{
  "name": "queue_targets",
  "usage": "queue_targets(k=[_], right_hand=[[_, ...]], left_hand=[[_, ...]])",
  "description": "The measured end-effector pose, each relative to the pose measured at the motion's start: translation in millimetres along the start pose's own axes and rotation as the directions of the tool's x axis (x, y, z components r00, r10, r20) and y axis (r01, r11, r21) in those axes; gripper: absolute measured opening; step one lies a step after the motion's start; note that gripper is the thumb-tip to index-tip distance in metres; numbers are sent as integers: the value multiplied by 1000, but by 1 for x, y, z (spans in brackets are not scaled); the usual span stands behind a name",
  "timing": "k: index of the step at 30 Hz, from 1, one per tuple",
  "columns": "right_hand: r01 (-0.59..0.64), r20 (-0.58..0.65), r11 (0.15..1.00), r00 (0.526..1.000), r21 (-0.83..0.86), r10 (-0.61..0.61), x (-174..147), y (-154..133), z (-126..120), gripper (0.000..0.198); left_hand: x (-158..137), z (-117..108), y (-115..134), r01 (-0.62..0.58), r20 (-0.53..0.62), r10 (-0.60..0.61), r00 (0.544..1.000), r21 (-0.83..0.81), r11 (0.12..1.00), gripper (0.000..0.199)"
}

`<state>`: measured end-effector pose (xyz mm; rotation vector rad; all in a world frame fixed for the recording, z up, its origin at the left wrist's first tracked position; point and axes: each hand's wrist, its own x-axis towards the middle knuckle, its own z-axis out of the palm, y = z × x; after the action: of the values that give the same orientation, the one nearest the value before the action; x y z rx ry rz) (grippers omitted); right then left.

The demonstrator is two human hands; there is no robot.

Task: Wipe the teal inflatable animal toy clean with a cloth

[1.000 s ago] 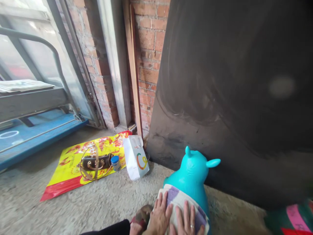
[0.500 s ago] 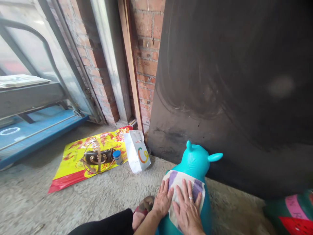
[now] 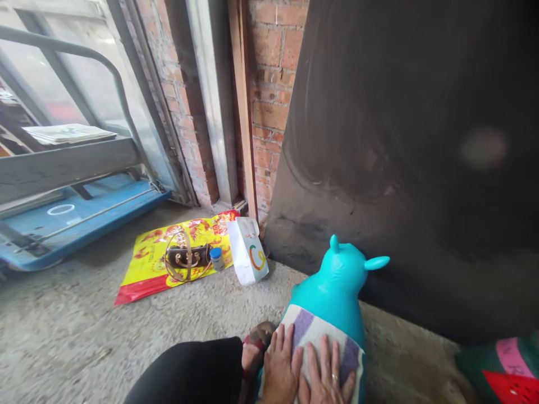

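Observation:
A turquoise animal-shaped toy, with a rounded head and two small ears, stands on the floor in front of me, facing the dark panel. Over its back lies a white cloth with purple stripes. My left hand rests flat on the cloth's left part, fingers stretched out. Beside it, my right hand, with a ring on one finger, presses flat on the cloth with its fingers spread. The toy's lower body is partly hidden by the cloth and my hands.
A large dark panel leans on the brick wall. A yellow-and-red sack carries a brown bag and a blue-lidded jar. Nearby are a white paper bag, a blue trolley and a green object with red.
Both hands have slid with the cloth down the toy's back, toward me, baring more of its neck. The camera view has turned slightly left.

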<state>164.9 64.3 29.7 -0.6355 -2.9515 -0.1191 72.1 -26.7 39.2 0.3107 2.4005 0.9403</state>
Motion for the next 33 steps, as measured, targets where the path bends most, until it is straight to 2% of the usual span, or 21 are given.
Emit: queue_targets(k=[4,8,12,14,17,21,24,27,33], right_hand=[[96,65,995,993,31,-98,37,1,-14,52],[181,166,978,966,103,-196,78,7,-24,48],[209,205,969,951,130,-233,101,4,-35,44],[222,207,962,945,158,-252,97,5,-41,44],[297,173,928,925,225,-338,68,19,-46,48],[469,47,852,869,233,-492,11,62,-38,63],[506,51,831,847,232,-529,-13,84,-29,69],[459,130,844,852,278,-507,-10,80,-26,68],[381,202,825,846,417,-493,22,46,-30,64]], left_hand=[[26,-7,0,11,45,-5,999,-138,990,65],[49,-7,-4,32,64,-20,998,-197,980,66],[52,-10,-4,31,61,-18,998,-214,976,67],[43,-11,-3,34,51,-25,998,-197,980,69],[14,-4,-4,49,3,-50,999,-152,987,70],[-30,29,-18,-35,-48,37,998,40,999,75],[-41,53,-32,-89,-52,96,994,129,988,79],[-34,61,-44,-94,-114,106,988,108,990,76],[-20,49,-65,-170,-164,185,969,101,980,69]])
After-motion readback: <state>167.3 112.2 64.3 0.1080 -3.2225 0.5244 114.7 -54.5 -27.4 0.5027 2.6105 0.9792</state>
